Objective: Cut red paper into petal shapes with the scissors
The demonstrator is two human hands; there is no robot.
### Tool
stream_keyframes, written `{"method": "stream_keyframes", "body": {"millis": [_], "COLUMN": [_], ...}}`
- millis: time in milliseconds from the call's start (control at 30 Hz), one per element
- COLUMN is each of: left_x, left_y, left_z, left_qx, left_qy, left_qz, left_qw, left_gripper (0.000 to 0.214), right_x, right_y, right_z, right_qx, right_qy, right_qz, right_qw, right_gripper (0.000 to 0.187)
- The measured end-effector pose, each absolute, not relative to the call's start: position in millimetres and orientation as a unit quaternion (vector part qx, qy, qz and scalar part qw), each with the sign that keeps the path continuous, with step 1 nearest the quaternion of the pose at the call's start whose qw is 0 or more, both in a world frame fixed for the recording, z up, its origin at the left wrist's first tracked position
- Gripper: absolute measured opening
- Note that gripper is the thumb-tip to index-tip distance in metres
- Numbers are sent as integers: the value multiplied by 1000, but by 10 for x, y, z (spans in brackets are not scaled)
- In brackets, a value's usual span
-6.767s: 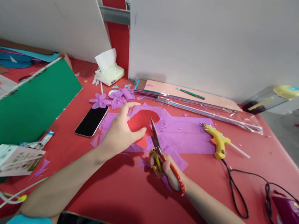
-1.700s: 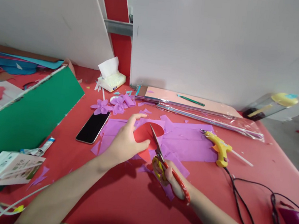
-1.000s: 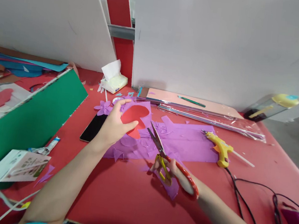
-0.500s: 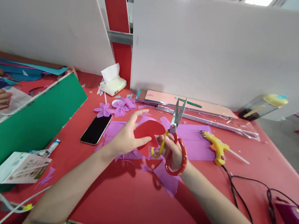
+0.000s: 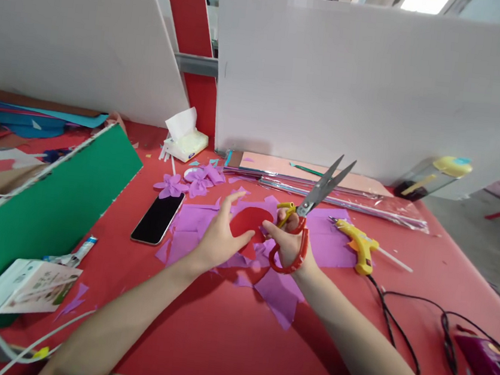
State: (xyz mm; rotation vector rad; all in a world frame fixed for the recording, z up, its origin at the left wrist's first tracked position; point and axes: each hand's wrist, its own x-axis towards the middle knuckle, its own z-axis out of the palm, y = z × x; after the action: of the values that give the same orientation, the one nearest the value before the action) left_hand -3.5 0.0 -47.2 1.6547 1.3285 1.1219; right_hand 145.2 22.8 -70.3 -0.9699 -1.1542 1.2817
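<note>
A rounded red paper piece (image 5: 253, 221) is held up over the purple paper, with the thumb of my left hand (image 5: 222, 232) across its front and the index finger stretched out above. My right hand (image 5: 289, 240) has the scissors (image 5: 322, 190) hooked on its fingers, one handle loop red and the other yellow. Their blades are slightly apart and point up and away to the right. The right thumb reaches the right edge of the red piece; whether it pinches the paper I cannot tell. Beneath both hands lie purple paper sheets (image 5: 329, 239) and cut scraps.
Purple paper flowers (image 5: 171, 186) and a phone (image 5: 157, 218) lie to the left, near a tissue pack (image 5: 187, 143). A yellow glue gun (image 5: 359, 242) with a black cord rests at right. White boards (image 5: 369, 93) stand behind; a green board (image 5: 47, 224) borders the left, with a person's arm beyond it.
The scissors have swung from nearly upright to tilted right, and my right thumb has moved to the red piece's edge. My left hand still has the red paper.
</note>
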Motion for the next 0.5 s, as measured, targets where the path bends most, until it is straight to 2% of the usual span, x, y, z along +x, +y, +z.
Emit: {"method": "stream_keyframes", "body": {"millis": [200,400,500], "left_x": [57,-87,-156], "left_y": [-24,42,79], "left_z": [-561,-490,-414], "left_qx": [604,578,591], "left_qy": [543,523,543], "left_qz": [431,337,322], "left_qw": [393,528,502], "left_gripper": [59,59,46], "right_x": [1542,1664,1703], "right_y": [270,286,265], "right_z": [-663,-626,-577], "right_qx": [-421,-413,-407], "right_qy": [-559,-654,-691], "right_qz": [452,435,423], "right_qw": [554,461,421], "right_gripper": [35,27,26]}}
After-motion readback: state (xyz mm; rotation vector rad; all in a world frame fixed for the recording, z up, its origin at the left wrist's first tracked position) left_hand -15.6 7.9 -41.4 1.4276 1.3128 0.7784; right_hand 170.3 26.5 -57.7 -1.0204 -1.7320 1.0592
